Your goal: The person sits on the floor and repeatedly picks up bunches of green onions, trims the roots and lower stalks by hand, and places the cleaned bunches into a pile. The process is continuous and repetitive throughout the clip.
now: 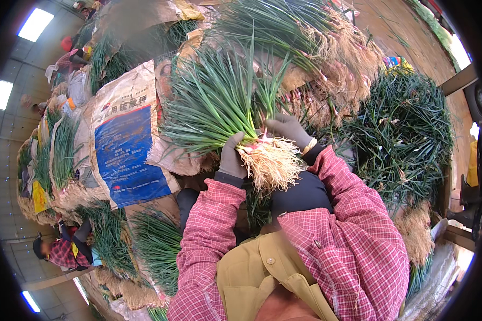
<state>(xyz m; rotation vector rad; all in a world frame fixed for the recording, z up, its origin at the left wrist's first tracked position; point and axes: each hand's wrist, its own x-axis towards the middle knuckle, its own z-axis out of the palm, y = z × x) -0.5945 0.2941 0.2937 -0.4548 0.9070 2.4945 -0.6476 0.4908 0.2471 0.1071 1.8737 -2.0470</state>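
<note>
My left hand (233, 155), in a grey glove, grips a bunch of green-leaved allium plants (213, 104) near its pale bulbs. The leaves fan up and to the left, and the tan roots hang over my dark-clothed knee. My right hand (288, 129), gloved too and with a pale band at the wrist, is at the right side of the bunch, its fingers around the base of a few upright stalks (270, 86). Both hands are close together, at the bulb end. Fingertips of the right hand are partly hidden.
A rooted heap of the same plants (325, 44) lies beyond my hands. Loose green leaves (401, 132) are piled at right. A printed blue and white woven sack (130, 148) lies at left. Co-workers sit among more bundles, one (70, 250) at lower left.
</note>
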